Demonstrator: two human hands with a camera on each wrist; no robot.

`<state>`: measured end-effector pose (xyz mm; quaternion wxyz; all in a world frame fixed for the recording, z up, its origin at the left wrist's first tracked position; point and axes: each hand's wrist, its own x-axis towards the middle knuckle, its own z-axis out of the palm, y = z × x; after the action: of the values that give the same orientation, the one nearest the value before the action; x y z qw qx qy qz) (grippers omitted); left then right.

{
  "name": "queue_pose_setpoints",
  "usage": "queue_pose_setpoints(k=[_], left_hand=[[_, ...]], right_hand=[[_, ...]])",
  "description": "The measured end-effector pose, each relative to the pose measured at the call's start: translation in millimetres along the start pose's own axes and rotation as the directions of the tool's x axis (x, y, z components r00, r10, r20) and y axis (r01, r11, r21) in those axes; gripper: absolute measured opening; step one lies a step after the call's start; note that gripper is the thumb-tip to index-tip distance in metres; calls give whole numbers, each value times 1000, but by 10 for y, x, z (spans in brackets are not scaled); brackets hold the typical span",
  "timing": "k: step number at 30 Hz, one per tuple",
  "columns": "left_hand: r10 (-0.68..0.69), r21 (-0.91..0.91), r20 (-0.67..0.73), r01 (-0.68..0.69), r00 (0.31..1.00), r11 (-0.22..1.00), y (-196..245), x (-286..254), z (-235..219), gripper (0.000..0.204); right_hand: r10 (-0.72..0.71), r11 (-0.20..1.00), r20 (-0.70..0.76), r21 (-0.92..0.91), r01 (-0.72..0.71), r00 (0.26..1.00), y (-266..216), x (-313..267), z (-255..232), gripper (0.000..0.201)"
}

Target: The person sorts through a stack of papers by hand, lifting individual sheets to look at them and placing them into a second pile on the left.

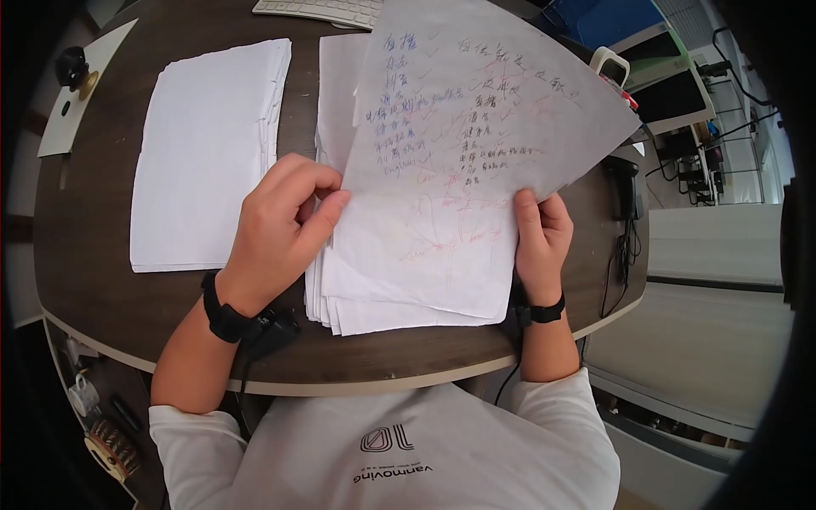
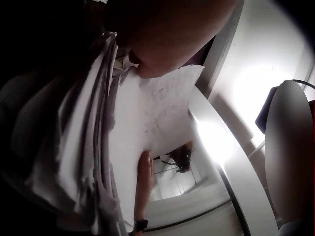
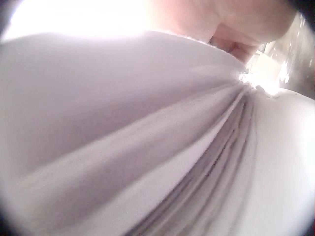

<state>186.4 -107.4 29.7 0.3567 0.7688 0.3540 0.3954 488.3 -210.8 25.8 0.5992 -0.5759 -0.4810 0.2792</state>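
A white paper sheet (image 1: 399, 217) with handwriting in blue, black and red is raised at its far end over a thick paper stack (image 1: 408, 314). My left hand (image 1: 285, 225) pinches the sheet's left edge between thumb and fingers. At the right edge, my right hand (image 1: 541, 246) grips the paper, its thumb on top. Seen from the left wrist, the pile's layered edges (image 2: 101, 137) fan out unevenly below the written sheet (image 2: 170, 101). Curved, separated sheets (image 3: 128, 103) fill most of the right wrist view, under the right hand's fingers (image 3: 236, 29).
Another stack of blank white paper (image 1: 204, 161) lies on the left of the dark wooden desk (image 1: 93, 212). A white keyboard (image 1: 327, 10) sits at the far edge. On the right are a black handheld device (image 1: 623, 183) and a coiled black cable (image 1: 626, 251).
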Motion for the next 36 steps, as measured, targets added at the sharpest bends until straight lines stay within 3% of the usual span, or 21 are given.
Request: queue_pose_setpoints(k=[2,4,6,11,13,14,15,16,17,18,20,23,29,32,34,36], left_hand=[[-9,-19,-10,8,1000,1000,-39,-21,0,9],[-154,-281,-183,98,971,955,-122,-33,-34,11],[-220,-420,-245,101,944,902,-243,33,-194,19],[-381,-529,-342,159,859,834,-574,238,-916,30],[-431,-482,-425,204,796,852,-663,201,-1278,32],[-465,-476,-457,233,758,848,-677,146,-1448,34],[-462,-465,-458,239,759,853,-715,57,-1584,34],[-460,-351,-516,311,722,883,-745,-48,-1724,33],[-441,-232,-575,380,690,896,-773,-150,-1872,33],[-398,-78,-570,435,719,897,-884,-306,-1959,32],[-411,-19,-526,472,745,881,-1306,-578,-2132,30],[-482,-108,-450,490,751,865,-1063,-478,-1972,28],[-493,-93,-391,499,777,861,-1038,-448,-1881,26],[-513,-151,-366,495,776,856,-952,-417,-1805,25],[-520,-184,-363,488,773,853,-925,-382,-1761,25],[-468,-128,-403,458,787,880,-941,-386,-1721,25]], right_hand=[[6,999,12,42,-7,1000,63,11,-37,21],[12,996,23,86,-14,1000,51,28,-35,20],[65,995,39,73,-68,997,-19,66,20,17],[147,988,153,-68,-138,977,-17,70,-44,20],[4,913,270,-394,107,963,-23,78,-37,29],[2,917,269,-384,106,963,-59,74,-2,29],[-81,878,301,-429,211,950,-129,69,48,33],[-162,827,333,-467,312,929,-188,63,95,37],[-166,837,324,-454,307,931,-228,50,110,37],[-141,788,372,-518,331,917,-264,36,100,38],[-119,741,403,-572,351,908,-305,21,103,39],[-78,735,432,-584,345,898,-336,-33,98,38],[-19,730,449,-604,320,893,-375,-61,79,32],[28,773,418,-585,246,908,-380,-73,64,29],[66,788,314,-599,143,947,-381,-80,40,27],[49,776,303,-611,155,952,-359,-58,-6,29]])
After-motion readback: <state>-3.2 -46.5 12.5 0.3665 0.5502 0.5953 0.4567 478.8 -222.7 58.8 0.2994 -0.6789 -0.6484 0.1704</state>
